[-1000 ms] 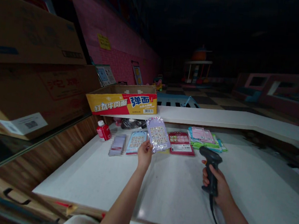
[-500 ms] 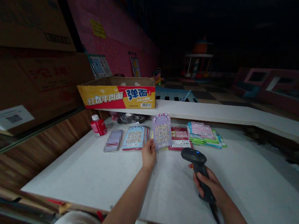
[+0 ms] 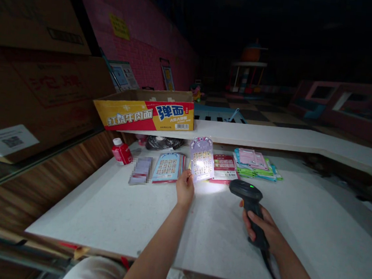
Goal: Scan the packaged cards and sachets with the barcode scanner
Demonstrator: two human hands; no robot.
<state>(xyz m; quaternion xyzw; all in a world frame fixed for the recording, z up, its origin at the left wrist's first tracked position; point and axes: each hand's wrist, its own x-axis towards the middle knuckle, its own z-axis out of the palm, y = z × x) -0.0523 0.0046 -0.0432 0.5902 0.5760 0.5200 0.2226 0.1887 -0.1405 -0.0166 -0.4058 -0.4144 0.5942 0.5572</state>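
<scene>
My left hand pinches the lower left edge of a purple sticker sheet, tilted up above the white counter. My right hand is wrapped round the grip of a black barcode scanner, whose green light is lit and whose cable runs down toward me. The scanner's bright light falls on the sheet. To the left of the sheet lies a stack of blue sticker sheets. A red-and-white packet lies behind it on the right, partly covered.
A red bottle and a blurred-out item stand at the left. Pink and green packets are piled at the right. A noodle carton rests on the raised shelf. Large cardboard boxes are stacked at far left.
The scanner's light has come on and lights up the purple sheet; its indicator has turned from blue to green. The scanner has shifted slightly to the right.
</scene>
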